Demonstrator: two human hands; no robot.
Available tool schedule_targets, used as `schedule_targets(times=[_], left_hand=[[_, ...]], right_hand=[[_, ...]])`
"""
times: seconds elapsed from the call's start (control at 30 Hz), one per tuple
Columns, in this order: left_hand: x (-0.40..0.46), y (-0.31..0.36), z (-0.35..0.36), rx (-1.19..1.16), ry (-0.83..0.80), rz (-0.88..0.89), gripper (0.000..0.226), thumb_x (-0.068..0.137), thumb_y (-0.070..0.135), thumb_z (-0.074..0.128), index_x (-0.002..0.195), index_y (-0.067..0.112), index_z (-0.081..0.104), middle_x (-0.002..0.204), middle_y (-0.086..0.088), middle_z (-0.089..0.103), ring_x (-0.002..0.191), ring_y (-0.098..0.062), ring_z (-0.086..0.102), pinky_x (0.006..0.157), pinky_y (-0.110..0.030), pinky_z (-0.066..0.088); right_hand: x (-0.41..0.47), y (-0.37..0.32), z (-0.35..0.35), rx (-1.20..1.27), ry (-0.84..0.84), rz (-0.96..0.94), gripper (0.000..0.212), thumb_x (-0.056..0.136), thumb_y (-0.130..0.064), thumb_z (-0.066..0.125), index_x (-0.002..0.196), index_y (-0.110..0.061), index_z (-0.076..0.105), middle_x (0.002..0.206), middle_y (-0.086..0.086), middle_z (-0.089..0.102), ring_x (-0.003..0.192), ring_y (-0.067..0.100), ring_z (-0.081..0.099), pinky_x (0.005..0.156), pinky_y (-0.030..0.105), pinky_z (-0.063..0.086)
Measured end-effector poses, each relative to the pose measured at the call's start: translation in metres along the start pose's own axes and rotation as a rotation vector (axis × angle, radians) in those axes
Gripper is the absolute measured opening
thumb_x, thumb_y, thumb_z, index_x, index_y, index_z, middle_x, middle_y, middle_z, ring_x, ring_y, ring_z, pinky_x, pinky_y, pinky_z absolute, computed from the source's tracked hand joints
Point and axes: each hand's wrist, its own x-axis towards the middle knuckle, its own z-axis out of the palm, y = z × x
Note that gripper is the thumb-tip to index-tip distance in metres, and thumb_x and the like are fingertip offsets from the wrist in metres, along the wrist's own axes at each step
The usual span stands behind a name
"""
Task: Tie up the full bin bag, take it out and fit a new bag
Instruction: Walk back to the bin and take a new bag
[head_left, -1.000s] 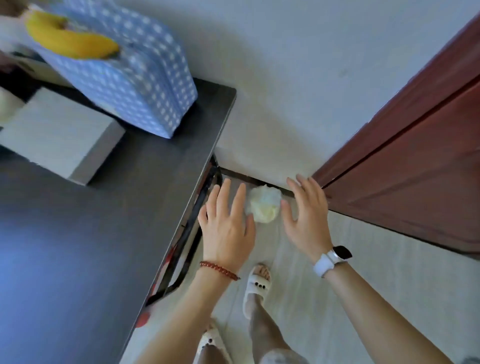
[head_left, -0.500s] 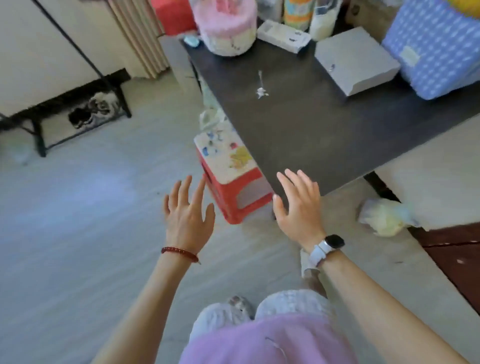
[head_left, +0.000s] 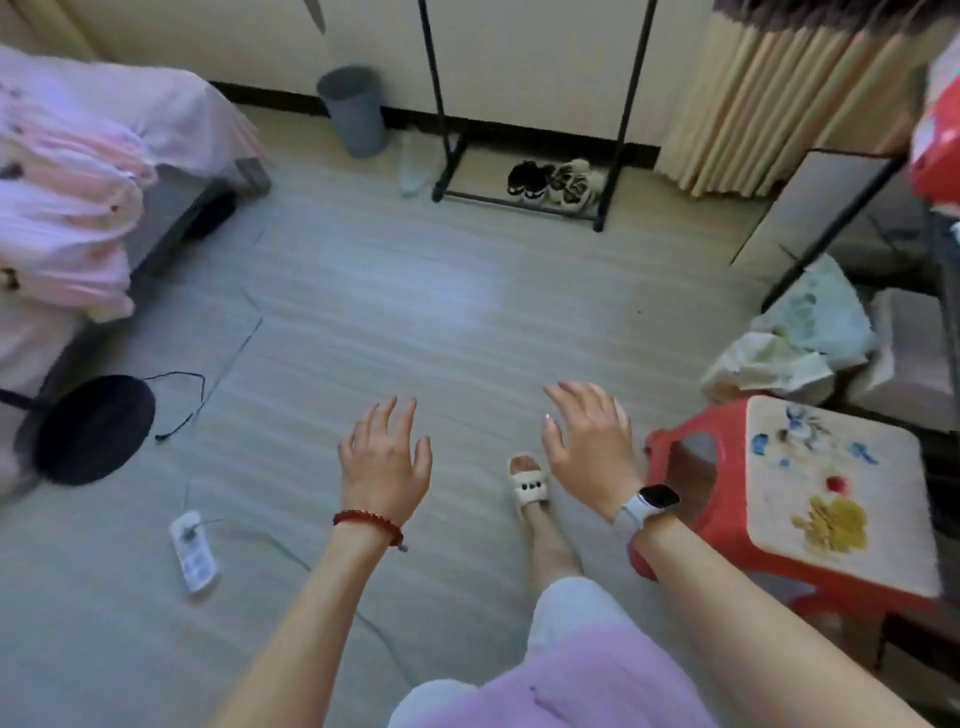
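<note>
I see both hands held out over the floor (head_left: 415, 322), fingers spread and holding nothing: the left hand (head_left: 385, 462) with a red bead bracelet, the right hand (head_left: 592, 449) with a white watch. The grey bin (head_left: 353, 110) stands far off by the wall, left of the black rack (head_left: 524, 200). A red stool (head_left: 691, 441) sits near right.

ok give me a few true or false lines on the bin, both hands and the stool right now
1. The grey bin stands by the far wall. True.
2. The left hand holds a bag. False: its fingers are spread and it holds nothing.
3. The right hand is open. True.
4. The red stool is to the person's left. False: it is to their right, beside the right arm.
5. The bin lies tipped on its side. False: it stands upright.
</note>
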Motion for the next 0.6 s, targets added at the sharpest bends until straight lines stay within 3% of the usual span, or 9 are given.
schedule_targets(times=[0.13,0.27,0.43,0.6], left_hand=[[0.119,-0.01,-0.004,-0.059,-0.003,-0.082,0.043,0.084,0.018,0.055,0.126,0.009,0.048,0.132,-0.018,0.051,0.123,-0.036,0.047,0.097,-0.054,0.036],[0.254,-0.01,-0.032,-0.089,0.061,-0.095,0.045,0.086,0.021,0.051,0.13,0.011,0.044,0.136,-0.016,0.048,0.127,-0.032,0.042,0.102,-0.05,0.031],[0.368,-0.033,-0.057,-0.125,0.142,-0.152,0.048,0.081,0.028,0.042,0.125,0.01,0.049,0.13,-0.016,0.054,0.121,-0.034,0.049,0.099,-0.05,0.036],[0.464,-0.105,-0.052,-0.155,0.103,-0.273,0.041,0.085,0.02,0.051,0.126,0.011,0.048,0.134,-0.014,0.05,0.124,-0.032,0.045,0.103,-0.048,0.032]], right_hand=[[0.129,-0.018,0.01,0.013,-0.1,-0.047,0.062,0.077,-0.042,0.021,0.122,-0.012,0.051,0.129,0.012,0.055,0.125,0.031,0.043,0.106,0.051,0.027],[0.26,-0.04,0.003,-0.004,-0.155,-0.103,0.045,0.088,-0.031,0.033,0.128,-0.013,0.044,0.135,0.009,0.048,0.129,0.027,0.036,0.11,0.046,0.02],[0.397,-0.085,0.017,-0.031,-0.208,-0.181,0.041,0.092,-0.023,0.04,0.132,-0.014,0.038,0.139,0.008,0.043,0.131,0.025,0.033,0.111,0.043,0.019],[0.521,-0.139,0.066,-0.026,-0.282,-0.236,0.041,0.092,-0.023,0.039,0.133,-0.015,0.037,0.14,0.009,0.041,0.132,0.026,0.032,0.112,0.043,0.02]])
